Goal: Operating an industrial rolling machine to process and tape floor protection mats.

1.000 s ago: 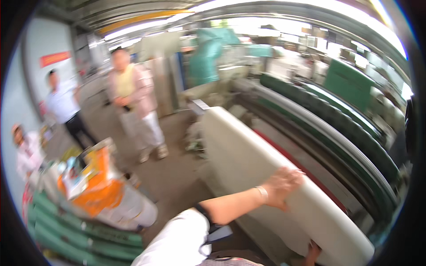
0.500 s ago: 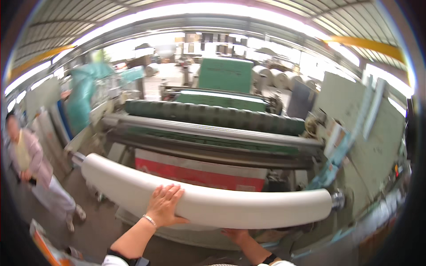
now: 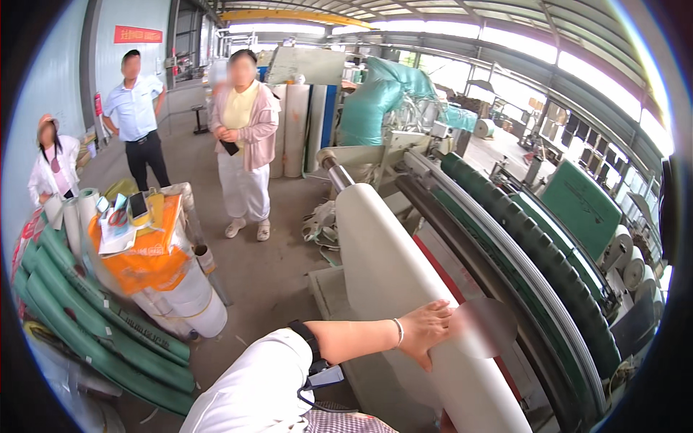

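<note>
At far left we see green rolls (image 3: 86, 317) stacked. Our left hand (image 3: 427, 330) lies flat, fingers spread, on the big white roll (image 3: 390, 274), whose long axis runs from near us away toward the machine (image 3: 534, 245). We cannot see our right hand.

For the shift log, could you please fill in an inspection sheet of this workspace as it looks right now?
Surface: bare grey concrete floor, a few scraps near the machine.
Job's things: large white roll lying on the machine's shaft.
Clutter: orange-topped stack with scissors and papers; green rolls lying at lower left.
Hands: left hand flat on the white roll, bracelet on its wrist; right hand not in view.
Cables: dark cord hanging at the person's chest.
Surroundings: green roller machine; three people standing on the left; upright white rolls behind them.
</note>
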Demonstrator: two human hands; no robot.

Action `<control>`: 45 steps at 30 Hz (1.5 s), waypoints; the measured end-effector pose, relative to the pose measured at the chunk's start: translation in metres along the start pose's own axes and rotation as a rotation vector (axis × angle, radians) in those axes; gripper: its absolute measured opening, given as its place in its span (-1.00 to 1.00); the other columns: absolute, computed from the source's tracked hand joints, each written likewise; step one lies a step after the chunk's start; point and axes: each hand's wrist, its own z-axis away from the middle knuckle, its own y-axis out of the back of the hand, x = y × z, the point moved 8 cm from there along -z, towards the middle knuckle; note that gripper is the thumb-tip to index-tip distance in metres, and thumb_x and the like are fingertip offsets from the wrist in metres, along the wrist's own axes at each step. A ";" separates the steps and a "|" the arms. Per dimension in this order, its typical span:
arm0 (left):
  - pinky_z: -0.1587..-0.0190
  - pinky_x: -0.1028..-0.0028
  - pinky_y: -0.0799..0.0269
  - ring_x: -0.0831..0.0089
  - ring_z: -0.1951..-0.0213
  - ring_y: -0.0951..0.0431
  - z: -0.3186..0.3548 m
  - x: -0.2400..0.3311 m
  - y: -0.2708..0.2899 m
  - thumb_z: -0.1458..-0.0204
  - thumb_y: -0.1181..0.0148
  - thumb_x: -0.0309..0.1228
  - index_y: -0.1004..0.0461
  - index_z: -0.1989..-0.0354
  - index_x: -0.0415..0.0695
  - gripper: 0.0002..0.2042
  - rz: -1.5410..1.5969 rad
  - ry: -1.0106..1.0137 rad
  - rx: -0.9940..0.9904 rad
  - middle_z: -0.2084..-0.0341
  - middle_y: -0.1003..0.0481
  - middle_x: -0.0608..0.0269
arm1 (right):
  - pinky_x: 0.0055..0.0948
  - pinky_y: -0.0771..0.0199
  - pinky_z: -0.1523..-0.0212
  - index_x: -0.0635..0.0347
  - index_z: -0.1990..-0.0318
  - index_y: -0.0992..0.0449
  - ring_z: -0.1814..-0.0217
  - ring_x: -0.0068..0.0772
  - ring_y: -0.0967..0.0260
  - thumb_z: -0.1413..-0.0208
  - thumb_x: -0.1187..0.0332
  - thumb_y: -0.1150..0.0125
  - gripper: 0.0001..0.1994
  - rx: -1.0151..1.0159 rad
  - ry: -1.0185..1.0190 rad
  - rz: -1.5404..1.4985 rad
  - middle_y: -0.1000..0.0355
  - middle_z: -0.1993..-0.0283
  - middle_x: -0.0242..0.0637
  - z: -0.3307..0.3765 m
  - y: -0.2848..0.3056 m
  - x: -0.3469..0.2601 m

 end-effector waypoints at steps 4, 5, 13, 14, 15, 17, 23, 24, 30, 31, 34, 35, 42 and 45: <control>-0.44 0.07 0.22 0.21 -0.41 0.01 0.001 0.001 0.001 0.43 -0.48 0.14 -0.09 -0.35 -0.11 0.11 0.015 0.000 0.005 -0.34 -0.12 0.15 | 0.05 -0.33 -0.16 0.06 -0.09 -0.43 -0.07 0.03 -0.37 -0.11 -0.17 0.01 -0.43 0.016 -0.010 0.068 -0.44 -0.07 -0.12 0.002 -0.001 -0.002; -0.44 0.07 0.22 0.21 -0.41 0.01 0.001 0.001 0.002 0.43 -0.48 0.14 -0.09 -0.35 -0.11 0.11 0.017 0.007 -0.002 -0.34 -0.12 0.15 | 0.04 -0.33 -0.16 0.07 -0.09 -0.43 -0.07 0.03 -0.37 -0.12 -0.16 0.01 -0.43 0.010 -0.017 0.076 -0.44 -0.07 -0.11 0.002 -0.001 -0.003; -0.45 0.10 0.26 0.23 -0.40 -0.04 -0.007 0.001 0.004 0.49 -0.52 0.09 -0.12 -0.34 -0.14 0.13 0.067 0.026 -0.050 -0.33 -0.15 0.09 | 0.02 -0.34 -0.15 0.11 -0.09 -0.44 -0.06 0.04 -0.38 -0.14 -0.11 0.01 -0.46 0.011 -0.034 0.167 -0.44 -0.06 -0.09 -0.001 0.003 -0.006; -0.45 0.10 0.26 0.23 -0.40 -0.04 -0.009 0.000 0.006 0.49 -0.52 0.09 -0.12 -0.34 -0.14 0.13 0.065 0.033 -0.057 -0.33 -0.15 0.09 | 0.01 -0.34 -0.14 0.12 -0.09 -0.44 -0.06 0.04 -0.38 -0.14 -0.10 0.01 -0.46 0.009 -0.036 0.182 -0.44 -0.06 -0.09 0.000 0.002 -0.005; -0.45 0.10 0.26 0.23 -0.39 -0.05 -0.012 0.000 0.006 0.49 -0.53 0.08 -0.16 -0.32 -0.15 0.11 0.084 0.025 -0.068 -0.31 -0.19 0.07 | 0.01 -0.34 -0.14 0.12 -0.09 -0.44 -0.06 0.04 -0.38 -0.14 -0.09 0.01 -0.46 0.007 -0.040 0.192 -0.44 -0.06 -0.09 0.000 0.003 -0.004; -0.45 0.09 0.27 0.24 -0.39 -0.06 -0.021 -0.005 0.009 0.50 -0.53 0.08 -0.20 -0.30 -0.16 0.09 0.102 0.022 -0.082 -0.29 -0.23 0.05 | 0.00 -0.35 -0.14 0.13 -0.09 -0.44 -0.05 0.04 -0.38 -0.15 -0.08 0.01 -0.47 0.003 -0.043 0.215 -0.44 -0.06 -0.08 -0.001 0.003 -0.005; -0.41 0.11 0.10 0.18 -0.25 -0.28 -0.030 -0.020 0.027 0.06 -0.36 -0.14 -0.29 -0.25 -0.17 -0.31 0.161 0.149 0.198 -0.07 -0.45 0.16 | -0.02 -0.35 -0.13 0.17 -0.09 -0.44 -0.05 0.05 -0.39 -0.17 -0.04 0.01 -0.49 -0.018 -0.051 0.306 -0.45 -0.05 -0.07 0.000 0.011 -0.002; -0.41 0.11 0.10 0.18 -0.25 -0.28 -0.031 -0.019 0.026 0.06 -0.36 -0.14 -0.29 -0.25 -0.17 -0.31 0.158 0.148 0.187 -0.07 -0.45 0.16 | -0.02 -0.36 -0.13 0.17 -0.08 -0.44 -0.05 0.05 -0.39 -0.17 -0.04 0.01 -0.49 -0.023 -0.049 0.320 -0.45 -0.05 -0.07 -0.001 0.013 -0.003; -0.25 0.23 -0.23 0.29 0.00 -0.49 -0.037 -0.023 0.032 -0.03 -0.27 -0.37 -0.40 -0.15 -0.18 -0.53 0.439 0.297 0.334 0.29 -0.60 0.33 | -0.04 -0.37 -0.13 0.20 -0.08 -0.44 -0.04 0.05 -0.39 -0.19 0.00 0.01 -0.51 -0.056 -0.019 0.509 -0.45 -0.05 -0.05 0.000 0.024 -0.006; -0.25 0.23 -0.23 0.29 0.00 -0.49 -0.038 -0.022 0.032 -0.03 -0.27 -0.37 -0.40 -0.15 -0.18 -0.53 0.428 0.305 0.320 0.29 -0.60 0.33 | -0.04 -0.37 -0.12 0.21 -0.08 -0.44 -0.04 0.05 -0.40 -0.19 0.01 0.01 -0.51 -0.066 -0.009 0.554 -0.45 -0.04 -0.05 0.000 0.025 -0.007; -0.17 0.27 -0.30 0.31 0.07 -0.51 -0.038 -0.018 0.035 -0.04 -0.26 -0.39 -0.44 -0.11 -0.18 -0.58 0.446 0.345 0.320 0.36 -0.60 0.33 | -0.05 -0.37 -0.12 0.23 -0.08 -0.44 -0.04 0.06 -0.40 -0.20 0.03 0.01 -0.52 -0.100 0.016 0.677 -0.46 -0.04 -0.04 0.000 0.029 -0.008; -0.15 0.29 -0.31 0.31 0.07 -0.51 -0.037 -0.018 0.032 -0.04 -0.25 -0.39 -0.45 -0.11 -0.17 -0.58 0.463 0.391 0.271 0.35 -0.59 0.32 | -0.06 -0.37 -0.12 0.23 -0.08 -0.44 -0.03 0.06 -0.40 -0.20 0.04 0.01 -0.52 -0.113 0.028 0.719 -0.46 -0.04 -0.04 -0.001 0.029 -0.009; -0.08 0.28 -0.35 0.23 0.07 -0.49 -0.025 -0.009 0.022 -0.05 -0.23 -0.39 -0.42 -0.12 -0.19 -0.57 0.456 0.387 0.194 0.27 -0.59 0.29 | -0.08 -0.38 -0.11 0.27 -0.08 -0.44 -0.03 0.06 -0.41 -0.22 0.08 0.01 -0.54 -0.184 0.105 0.989 -0.46 -0.03 -0.02 0.012 0.024 -0.006; -0.09 0.26 -0.34 0.21 0.06 -0.49 -0.015 -0.005 0.029 -0.04 -0.23 -0.40 -0.40 -0.13 -0.20 -0.56 0.486 0.364 0.187 0.25 -0.59 0.27 | -0.09 -0.39 -0.11 0.29 -0.08 -0.45 -0.02 0.07 -0.41 -0.23 0.10 0.01 -0.55 -0.203 0.146 1.083 -0.46 -0.03 -0.01 0.025 0.012 0.003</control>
